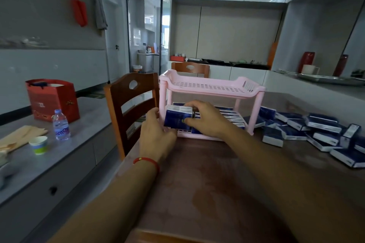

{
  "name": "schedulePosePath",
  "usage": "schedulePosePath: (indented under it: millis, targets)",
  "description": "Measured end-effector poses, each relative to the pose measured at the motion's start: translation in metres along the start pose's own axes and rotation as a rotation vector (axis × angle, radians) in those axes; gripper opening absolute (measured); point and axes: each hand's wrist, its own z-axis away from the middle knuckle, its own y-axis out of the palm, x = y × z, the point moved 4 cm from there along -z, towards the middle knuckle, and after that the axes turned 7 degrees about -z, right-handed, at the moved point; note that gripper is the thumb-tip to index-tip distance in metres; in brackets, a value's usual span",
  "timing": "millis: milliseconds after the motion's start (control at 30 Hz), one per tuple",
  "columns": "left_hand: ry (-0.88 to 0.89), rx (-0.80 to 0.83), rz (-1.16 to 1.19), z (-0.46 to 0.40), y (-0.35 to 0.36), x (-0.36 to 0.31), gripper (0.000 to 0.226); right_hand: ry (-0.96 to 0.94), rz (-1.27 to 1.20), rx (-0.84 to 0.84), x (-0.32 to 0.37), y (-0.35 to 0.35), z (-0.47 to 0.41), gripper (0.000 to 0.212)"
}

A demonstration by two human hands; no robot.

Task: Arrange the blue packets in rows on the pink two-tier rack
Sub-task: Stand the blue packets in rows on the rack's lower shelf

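Table (207, 183): brown, worn top, stretching from the near edge to the rack and the loose packets.
Side counter (59, 160): grey, to the left of the table, carrying a red gift bag, a bottle and a cup.
Chair (126, 104): wooden, pushed in at the table's left edge, just beside the rack.
Pink two-tier rack (209, 87): upright on the table, straight ahead; slotted upper shelf bare, lower shelf holding blue packets laid in a row (230, 113) toward its right side.
Loose pile (316, 130): many blue packets scattered on the table to the right of the rack, some overlapping, a few touching the rack's right leg area.
Red gift bag (52, 100): standing at the far part of the counter.
Held packet (178, 117): blue with a pale top edge, upright at the front left of the lower shelf — gripped between both hands.
Right hand (205, 118): curled over the packet's right side and top, thumb on its front face.
Left hand (158, 134): fingers wrapped against the packet's left side; red cord on the wrist.
Water bottle (60, 125): clear, blue label, upright near the counter's front.
Paper cup (39, 145): green-and-white, just in front of the bottle, to its left.
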Motion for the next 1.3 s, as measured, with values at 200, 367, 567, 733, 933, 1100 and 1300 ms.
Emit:
schedulePosePath:
  millis: [200,367,567,733,933,1100,1300]
  targets:
    - [0.003,0.003,0.003,-0.002,0.001,0.001,0.077,-0.003,0.157,0.034,-0.004,-0.001,0.000,0.047]
    - [0.002,-0.004,-0.016,-0.004,0.004,0.002,0.080,-0.014,0.383,0.062,-0.002,0.004,-0.004,0.054]
    - [0.001,-0.020,-0.034,-0.006,0.006,0.004,0.078,-0.205,0.422,0.090,0.011,0.020,0.002,0.061]
    - [0.013,-0.031,-0.043,-0.007,0.007,0.006,0.075,-0.227,0.423,0.025,-0.001,0.026,0.003,0.049]
    - [0.031,-0.046,-0.064,-0.008,0.007,0.007,0.072,-0.274,0.441,-0.034,0.001,0.031,0.008,0.051]
    - [0.090,-0.111,-0.143,-0.006,0.000,0.006,0.068,-0.400,0.420,-0.030,-0.005,0.008,0.035,0.041]
    - [0.357,-0.154,-0.302,0.012,-0.002,-0.016,0.047,-0.396,0.529,-0.012,-0.038,-0.046,0.109,0.036]
